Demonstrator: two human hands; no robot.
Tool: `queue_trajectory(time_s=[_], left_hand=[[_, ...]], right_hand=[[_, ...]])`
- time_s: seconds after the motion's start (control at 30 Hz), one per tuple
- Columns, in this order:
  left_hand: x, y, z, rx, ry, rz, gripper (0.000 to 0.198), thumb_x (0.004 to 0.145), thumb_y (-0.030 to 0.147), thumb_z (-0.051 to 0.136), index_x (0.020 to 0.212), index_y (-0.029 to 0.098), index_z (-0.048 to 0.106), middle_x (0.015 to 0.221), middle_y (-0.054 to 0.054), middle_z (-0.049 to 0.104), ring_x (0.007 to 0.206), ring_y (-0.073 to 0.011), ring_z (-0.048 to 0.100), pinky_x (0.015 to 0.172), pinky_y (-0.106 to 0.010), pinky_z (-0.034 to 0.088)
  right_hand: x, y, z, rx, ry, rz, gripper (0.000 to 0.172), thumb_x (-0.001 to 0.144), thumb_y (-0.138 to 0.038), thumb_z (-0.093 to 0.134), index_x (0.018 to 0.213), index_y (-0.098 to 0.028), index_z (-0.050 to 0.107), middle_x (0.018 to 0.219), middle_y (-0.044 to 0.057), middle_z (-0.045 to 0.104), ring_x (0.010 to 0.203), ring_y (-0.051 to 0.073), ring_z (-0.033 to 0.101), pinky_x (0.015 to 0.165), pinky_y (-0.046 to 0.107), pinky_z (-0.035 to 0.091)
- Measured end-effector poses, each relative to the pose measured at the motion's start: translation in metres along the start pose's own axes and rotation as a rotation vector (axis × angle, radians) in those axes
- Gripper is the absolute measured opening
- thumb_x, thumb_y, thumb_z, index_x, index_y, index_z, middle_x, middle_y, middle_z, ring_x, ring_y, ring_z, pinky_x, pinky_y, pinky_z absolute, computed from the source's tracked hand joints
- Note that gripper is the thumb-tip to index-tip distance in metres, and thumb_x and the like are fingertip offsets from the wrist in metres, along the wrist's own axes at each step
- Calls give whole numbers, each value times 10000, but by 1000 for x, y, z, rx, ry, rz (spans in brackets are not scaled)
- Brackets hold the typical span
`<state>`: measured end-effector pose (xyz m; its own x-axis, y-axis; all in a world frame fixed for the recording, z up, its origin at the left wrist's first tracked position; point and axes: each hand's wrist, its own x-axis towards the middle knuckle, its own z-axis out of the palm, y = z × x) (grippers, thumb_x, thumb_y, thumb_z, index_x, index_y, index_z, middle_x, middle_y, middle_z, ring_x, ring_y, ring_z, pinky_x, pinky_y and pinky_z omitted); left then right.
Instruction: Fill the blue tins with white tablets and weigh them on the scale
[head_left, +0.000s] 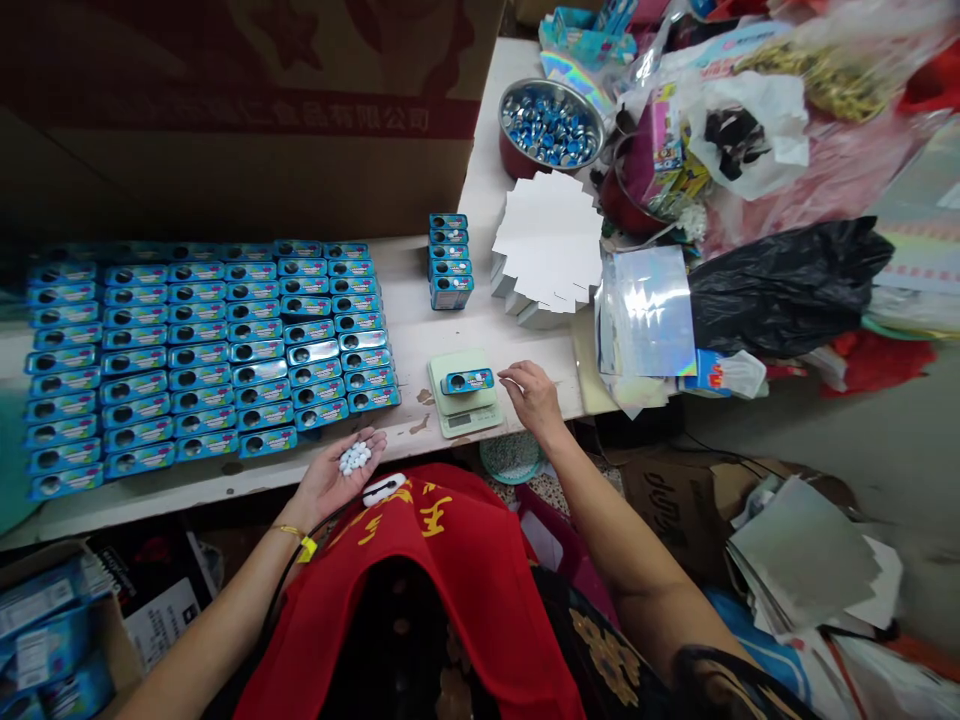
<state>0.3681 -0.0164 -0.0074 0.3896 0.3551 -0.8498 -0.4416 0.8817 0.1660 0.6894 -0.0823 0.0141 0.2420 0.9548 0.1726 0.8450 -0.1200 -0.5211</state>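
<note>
My left hand (pixel 336 478) is palm up above the table's front edge, cupped around a small heap of white tablets (pixel 355 458). A pale green digital scale (pixel 471 424) stands in front of me, with one small blue tin (pixel 469 382) lying on its platform. Just right of that tin is my right hand (pixel 531 395), its thumb and fingertips drawn together and apart from the tin. Whatever they may pinch is too small to make out. Under the table edge, between my arms, a tub of white tablets (pixel 511 456) partly shows.
Rows of blue tins (pixel 199 375) fill the table's left. A short stack of tins (pixel 450 290) stands behind the scale, beside piled white cards (pixel 549 240). Farther back is a metal bowl (pixel 517 150) of blue-and-silver caps. A large carton (pixel 225 170) borders the back; plastic bags (pixel 787 285) crowd the right.
</note>
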Motion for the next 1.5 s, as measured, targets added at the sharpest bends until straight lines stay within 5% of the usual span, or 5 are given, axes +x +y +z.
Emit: queue_trajectory(time_s=[0.67, 0.97, 1.17, 1.33, 1.5], left_hand=[[-7, -2, -1, 5, -15, -16, 212, 804, 110, 428, 913, 81, 607, 945, -163, 643, 892, -224, 616, 759, -349, 524], [-6, -3, 8, 5, 7, -47, 231, 802, 111, 422, 950, 93, 598, 916, -152, 652, 879, -220, 621, 743, -350, 528], [-5, -4, 25, 70, -52, -89, 215, 794, 102, 438, 925, 65, 604, 920, -160, 649, 888, -228, 614, 755, -344, 518], [4, -11, 53, 107, -117, -142, 197, 798, 151, 460, 883, 59, 612, 889, -167, 648, 849, -239, 619, 719, -352, 520], [8, -15, 69, 154, -223, -176, 176, 803, 221, 478, 782, 92, 597, 746, -118, 623, 620, -168, 606, 414, -210, 455]], right_hand=[[1, 0, 6, 98, -40, -15, 236, 791, -190, 478, 1012, -215, 557, 988, 62, 557, 930, 198, 498, 807, 341, 413], [9, -13, 15, -28, -65, -32, 149, 804, -281, 505, 892, -209, 602, 876, 62, 529, 840, 197, 479, 757, 333, 394], [20, -19, 18, -111, -111, -45, 76, 773, -251, 549, 766, -202, 607, 806, 56, 541, 783, 195, 468, 708, 332, 380], [22, -55, 9, 266, -122, -81, 82, 758, -266, 578, 782, -192, 604, 768, 24, 545, 757, 148, 507, 707, 290, 420], [27, -69, -8, 418, -72, -35, 257, 785, -339, 544, 1011, -222, 577, 903, 31, 559, 798, 131, 532, 708, 271, 446]])
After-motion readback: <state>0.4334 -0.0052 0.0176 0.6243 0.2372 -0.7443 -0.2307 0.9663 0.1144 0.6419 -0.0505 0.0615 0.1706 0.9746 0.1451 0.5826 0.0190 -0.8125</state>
